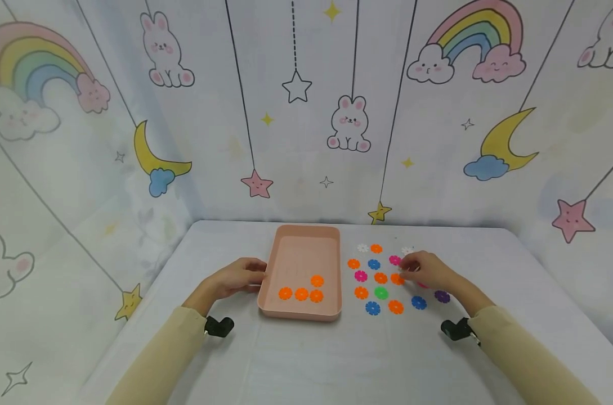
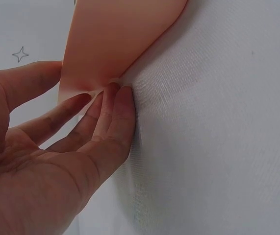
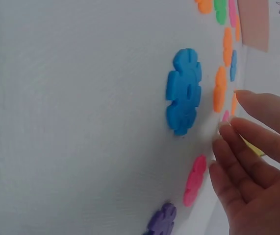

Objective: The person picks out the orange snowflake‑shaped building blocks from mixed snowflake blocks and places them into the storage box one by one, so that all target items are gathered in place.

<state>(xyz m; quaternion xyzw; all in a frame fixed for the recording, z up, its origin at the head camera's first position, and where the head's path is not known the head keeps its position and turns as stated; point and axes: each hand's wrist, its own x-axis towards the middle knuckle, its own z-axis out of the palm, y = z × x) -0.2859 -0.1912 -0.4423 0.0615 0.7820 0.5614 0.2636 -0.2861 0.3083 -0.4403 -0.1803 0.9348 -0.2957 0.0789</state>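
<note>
An orange-pink tray [image 1: 299,311] holds several orange snowflake building discs [image 1: 301,294] in its near half. My left hand [image 1: 239,275] grips the tray's left side; in the left wrist view the thumb meets the rim and bent fingers [image 2: 122,105] press the outer wall low down. To the tray's right, my right hand [image 1: 428,271] hovers with fingertips by an orange disc [image 1: 397,279]. Thumb and fingers are apart in the right wrist view, with a sliver of orange disc [image 3: 234,104] showing beyond them. A pink disc [image 3: 195,180] lies partly under that hand.
Loose discs lie right of the tray: a green one [image 1: 381,293], a purple one [image 1: 442,296], a blue one [image 1: 372,308], plus white, pink and more orange ones. The white table [image 1: 306,360] backs onto a printed curtain [image 1: 210,129].
</note>
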